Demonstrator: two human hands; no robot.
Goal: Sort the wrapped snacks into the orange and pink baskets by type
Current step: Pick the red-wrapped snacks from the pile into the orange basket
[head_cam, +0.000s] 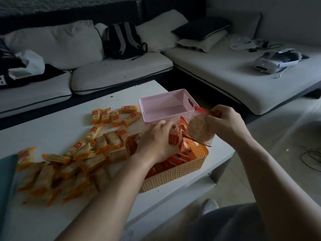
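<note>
While the sorting looks roughly half done, the broad white low table (52,129) fills the left and centre of the frame and carries everything in play. Across its lower left sprawls a loose heap of rectangular crackers in orange-edged clear wrappers (69,164), none of them in a basket yet. At lower centre sits the orange perforated plastic basket (182,173), well filled with flat red-wrapped snacks (173,162); just above it, touching or nearly so, stands the pink perforated plastic basket (161,105), in which nothing shows. The left hand (156,141) hovers over the orange basket's near end with its fingers curled round a crumpled red packet (174,139). The right hand (225,122), at centre right, pinches the top edge of a round pale cracker in a clear, red-trimmed wrapper (199,131), which hangs above the orange basket's far corner. The step in hand seems to be gathering the red type into the orange basket. Next, both packets want releasing there, then the orange-edged heap needs carrying across to the pink basket, without mixing types.
</note>
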